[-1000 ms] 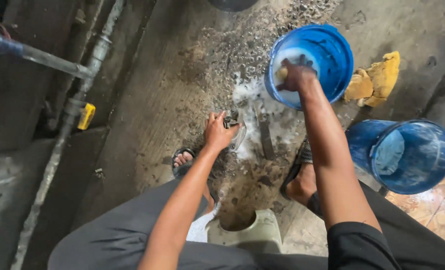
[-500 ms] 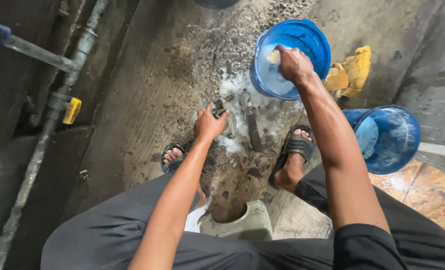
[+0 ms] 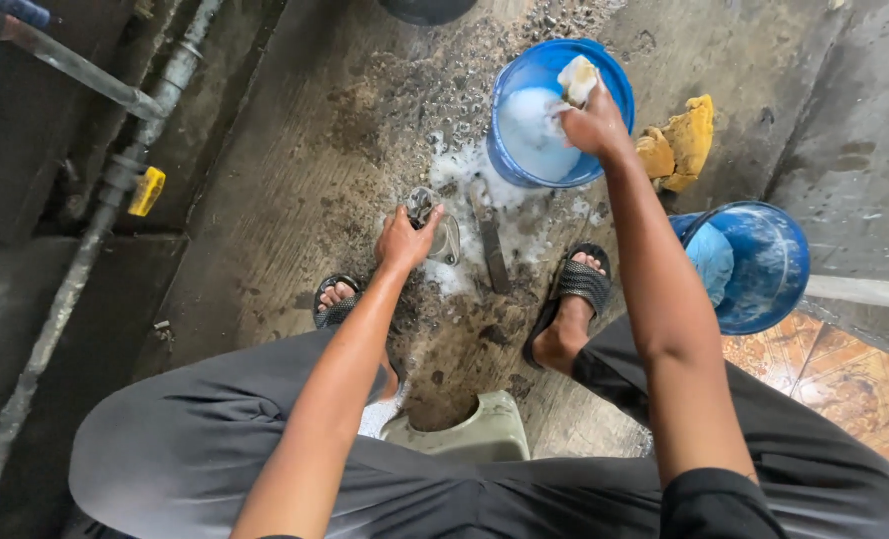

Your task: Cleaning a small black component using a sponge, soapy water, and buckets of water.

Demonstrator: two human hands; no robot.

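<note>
Metal part [image 3: 434, 225] lies on the wet concrete floor [image 3: 295, 200], pinned under the left hand [image 3: 404, 240], fingers curled on it. Farther off, the right hand [image 3: 594, 125] pinches a sponge [image 3: 577, 78] over the blue suds bucket [image 3: 524, 165]; best load it well, keeping the part steady.

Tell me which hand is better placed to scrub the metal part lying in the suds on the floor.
Probably the right hand: it holds the soapy sponge over the foam-filled blue bucket. The left hand is already gripping the metal part, steadying it on the wet concrete.
</note>
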